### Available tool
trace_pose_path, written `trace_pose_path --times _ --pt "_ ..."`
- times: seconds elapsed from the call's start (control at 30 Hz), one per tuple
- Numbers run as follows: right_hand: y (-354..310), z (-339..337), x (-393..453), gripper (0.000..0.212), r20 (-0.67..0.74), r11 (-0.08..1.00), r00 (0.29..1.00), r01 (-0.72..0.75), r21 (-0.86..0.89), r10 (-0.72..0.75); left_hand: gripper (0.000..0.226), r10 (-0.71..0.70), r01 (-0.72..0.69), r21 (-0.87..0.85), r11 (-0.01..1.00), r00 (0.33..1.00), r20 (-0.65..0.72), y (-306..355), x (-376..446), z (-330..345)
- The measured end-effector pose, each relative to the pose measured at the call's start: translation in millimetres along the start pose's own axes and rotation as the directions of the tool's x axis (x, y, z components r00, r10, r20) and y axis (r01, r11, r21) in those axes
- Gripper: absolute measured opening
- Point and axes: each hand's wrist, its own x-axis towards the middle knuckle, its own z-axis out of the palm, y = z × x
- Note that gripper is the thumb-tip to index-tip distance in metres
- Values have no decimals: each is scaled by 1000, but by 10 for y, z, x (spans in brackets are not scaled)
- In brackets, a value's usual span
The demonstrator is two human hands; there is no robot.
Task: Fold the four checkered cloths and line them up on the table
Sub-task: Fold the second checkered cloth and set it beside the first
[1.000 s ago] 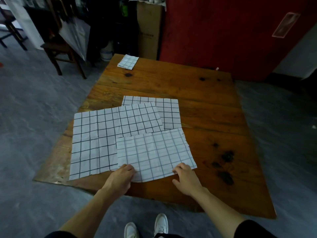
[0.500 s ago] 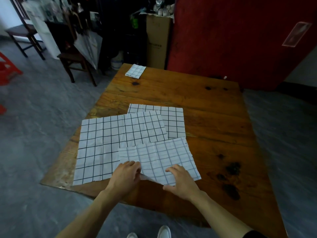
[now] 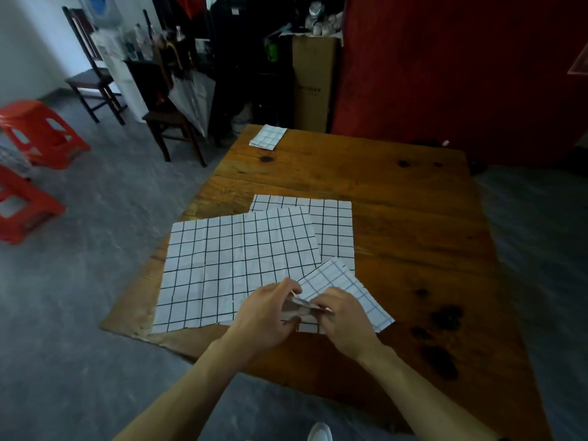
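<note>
Both hands, left hand [image 3: 265, 310] and right hand [image 3: 345, 316], pinching nearest checkered cloth [image 3: 343, 281], gathering its corners to fold | two cloths lying flat beside it on bench [image 3: 413, 218] | folded cloth [image 3: 268, 136] sitting at far corner, likely starting the line.

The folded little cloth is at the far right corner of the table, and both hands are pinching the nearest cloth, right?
Not quite. The head view shows the folded little cloth at the far left corner of the table. Both hands, left and right, do pinch the nearest cloth.
</note>
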Motion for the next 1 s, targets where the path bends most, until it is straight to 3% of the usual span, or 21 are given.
trace_pose_path --times 0.1,0.2,0.3,0.4,0.53,0.73,1.0 --pt "10 -172 -46 13 -71 998 997 25 63 -20 35 -34 33 126 991 999 9 -100 -20 -122" --pt "-29 -370 -69 33 -127 995 991 45 94 -33 12 -46 47 172 984 999 -10 -231 -17 -244" --pt "-103 -498 -89 41 -159 994 987 16 105 1 18 -31 34 150 988 999 -24 -293 -34 -381" --pt "-264 -577 -123 24 -194 994 980 -13 112 35 19 53 -50 47 998 997 -60 -301 -84 -565" --pt "-483 -670 -122 20 -258 990 964 -31 140 67 15 137 -146 -68 987 984 -114 -314 -138 -927" --pt "-820 -725 -196 11 -319 968 936 -75 239 151 14 87 -87 -84 993 996 -1 -401 -229 -1366" --pt "-1114 -861 -354 16 -314 920 918 -115 375 243 14 97 -159 -451 878 983 -157 -395 -282 -1572"
